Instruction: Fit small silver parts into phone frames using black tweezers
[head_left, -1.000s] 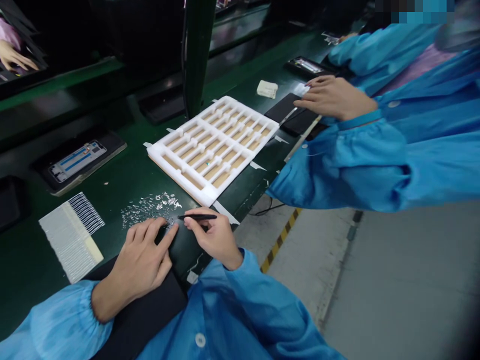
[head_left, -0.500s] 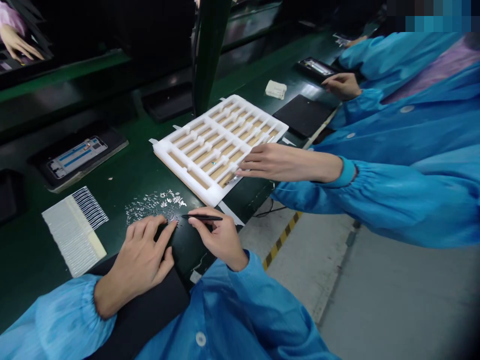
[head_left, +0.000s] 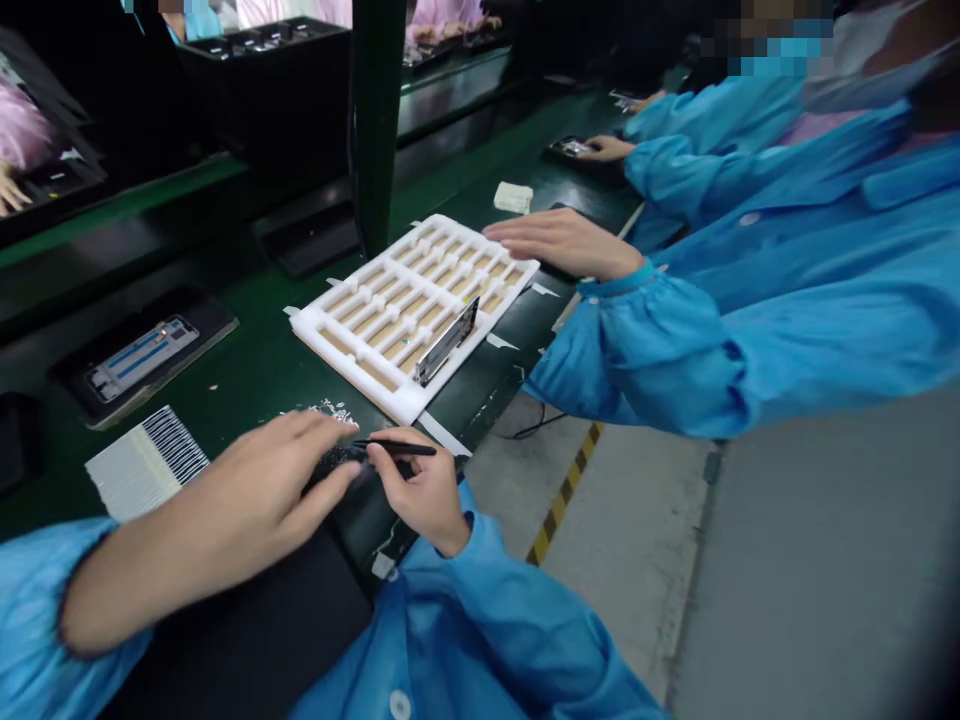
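Note:
My right hand [head_left: 426, 492] grips black tweezers [head_left: 401, 447], their tips pointing left over the dark green table. Facing it, my left hand [head_left: 262, 485] has its fingers stretched out and its thumb apart, with the fingertips close to the tweezer tips. I see nothing between its fingers. Small shiny silvery pieces [head_left: 334, 410] are scattered on the table just beyond, partly hidden behind my left hand. Left of them lies a pale sheet lined with thin strips [head_left: 146, 465], its lower part covered by my left arm.
A white foam tray [head_left: 405, 402] with slots stands ahead, one thin phone-like part [head_left: 448, 345] upright in it. A co-worker's hand [head_left: 562, 240] is at its far right corner. A phone frame [head_left: 142, 357] rests on a black pad at left. A dark post [head_left: 375, 130] rises behind.
My left hand has lifted and its thumb has come nearer the tweezers. The co-worker's hand has moved away up the tray, and an upright phone-like part now shows in a near slot.

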